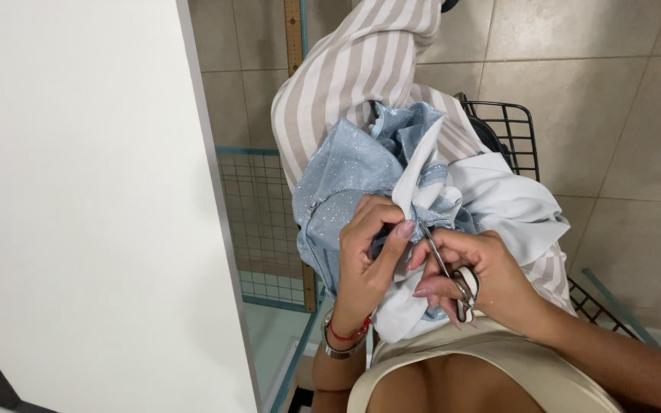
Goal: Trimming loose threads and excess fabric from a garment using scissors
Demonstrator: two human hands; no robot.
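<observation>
— Scissors [453, 279] right in the middle of it, small silver ones with pale handles. The right hand [483, 283] is curled closed around them, fingers through the loops, blades pointing up into the cloth.

— And the left hand [369, 256]?

— Closed too, pinching a fold of the white fabric [499, 203] between thumb and fingers, just beside the blade tips. Red cord and a metal bracelet [343, 340] on that wrist.

— Where's the cloth sitting?

— Bunched on the person's lap, over the striped beige-and-white trousers [361, 69]. Sparkly light-blue fabric [346, 172] lies on the left of the bundle, the white on the right, the two tangled together where the hands meet.

— Whether the blades are apart?

— Barely, if at all; they're mostly hidden by fingers and fold, so I can't tell.

— Around them?

— A black wire basket [510, 130] behind the bundle on the tiled floor [621, 115], a white panel [78, 199] filling the left side, and a teal-framed wire grid [258, 222] beside it, with a wooden ruler [293, 34] standing against it.
</observation>
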